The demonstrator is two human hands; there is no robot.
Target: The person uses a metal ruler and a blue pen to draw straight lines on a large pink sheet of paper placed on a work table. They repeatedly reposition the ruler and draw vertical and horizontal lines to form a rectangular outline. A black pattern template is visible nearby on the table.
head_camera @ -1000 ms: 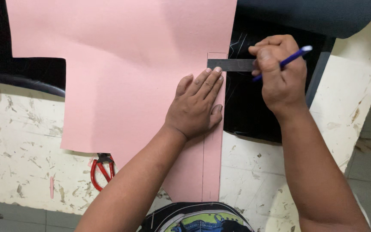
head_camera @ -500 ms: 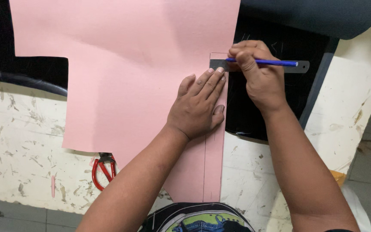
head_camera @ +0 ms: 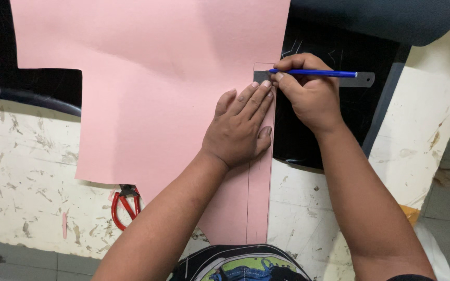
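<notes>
Pink paper sheet [head_camera: 152,88] covers most of the scuffed white table [head_camera: 22,171] below me. My left hand [head_camera: 238,127] lies flat on it, fingers spread, near its right edge. My right hand [head_camera: 308,93] pinches a blue pen [head_camera: 313,73], tip at the paper's edge, lying along a clear ruler [head_camera: 358,79] over a black mat [head_camera: 313,140]. Red-handled scissors [head_camera: 125,205] peek from under the paper's lower edge.
</notes>
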